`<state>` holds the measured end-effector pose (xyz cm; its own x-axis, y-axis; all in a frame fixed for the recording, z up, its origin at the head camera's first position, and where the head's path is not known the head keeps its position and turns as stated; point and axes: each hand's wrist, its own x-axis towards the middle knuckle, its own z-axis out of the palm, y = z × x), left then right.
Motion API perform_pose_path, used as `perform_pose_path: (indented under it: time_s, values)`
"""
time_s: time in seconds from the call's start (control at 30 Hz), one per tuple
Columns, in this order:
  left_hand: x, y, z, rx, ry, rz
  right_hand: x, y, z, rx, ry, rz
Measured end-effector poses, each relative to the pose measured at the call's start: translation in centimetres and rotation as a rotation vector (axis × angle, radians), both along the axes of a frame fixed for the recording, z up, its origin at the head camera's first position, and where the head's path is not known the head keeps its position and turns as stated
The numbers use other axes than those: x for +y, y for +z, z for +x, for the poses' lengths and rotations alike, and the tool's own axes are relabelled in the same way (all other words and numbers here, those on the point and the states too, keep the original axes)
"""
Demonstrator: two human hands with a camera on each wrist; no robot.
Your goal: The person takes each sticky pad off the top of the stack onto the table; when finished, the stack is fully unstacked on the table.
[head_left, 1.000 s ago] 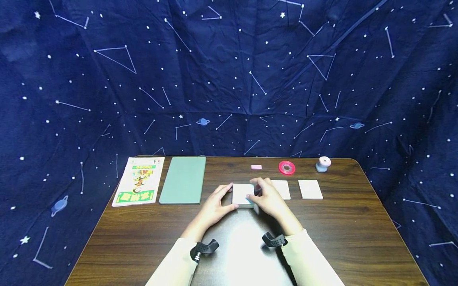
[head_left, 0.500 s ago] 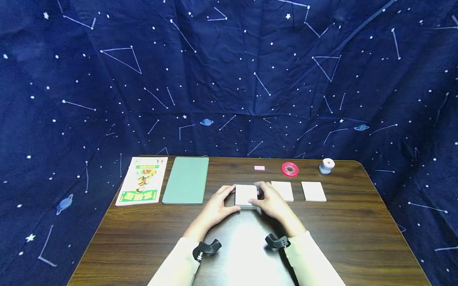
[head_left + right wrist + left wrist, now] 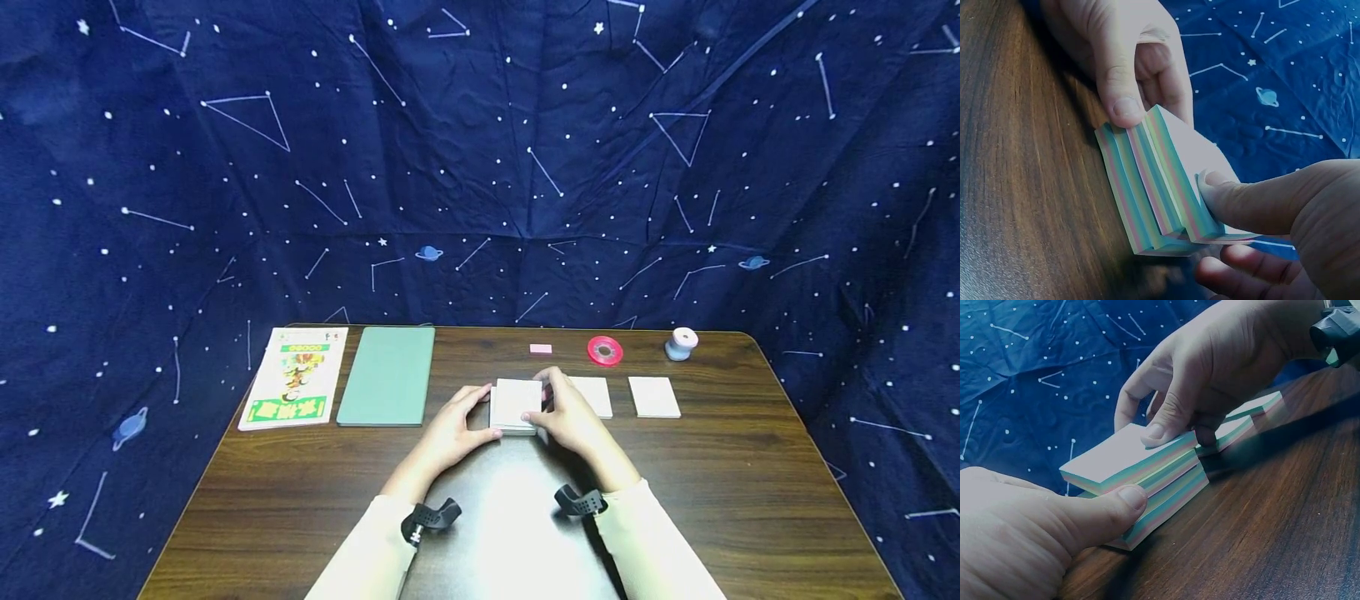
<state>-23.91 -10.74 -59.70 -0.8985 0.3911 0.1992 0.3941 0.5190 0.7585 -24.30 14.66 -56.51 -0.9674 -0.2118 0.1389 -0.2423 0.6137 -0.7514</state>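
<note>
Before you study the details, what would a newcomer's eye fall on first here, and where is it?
Probably the starry curtain, filling the head view behind the table. Next, midway across the table, comes the stripy-edged stack: the left hand grips it while the right hand pinches its top pad. The red disc also stands out, near the far edge, left of the spool.

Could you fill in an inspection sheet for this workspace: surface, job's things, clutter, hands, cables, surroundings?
Surface: wood-grain table, glare at front centre.
Job's things: stack of paper pads, top pad offset; two more pads to the right.
Clutter: booklet, green notebook, pink block, red ring, spool.
Hands: left hand grips the stack, thumb at its side; right hand pinches the top pad.
Cables: nothing seen.
Surroundings: dark blue starry curtain behind.
</note>
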Motion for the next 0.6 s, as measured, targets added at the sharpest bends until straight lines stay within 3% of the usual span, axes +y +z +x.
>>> perform_pose_path:
  time_s: [0.33, 0.6]
  values:
    - [0.1, 0.1, 0.0, 0.021, -0.001, 0.011, 0.7, 0.7, -0.1, -0.055, -0.055, -0.123]
    - [0.0, 0.1, 0.0, 0.010, -0.003, 0.008, 2.0, 1.8, -0.2, -0.112, -0.079, -0.377]
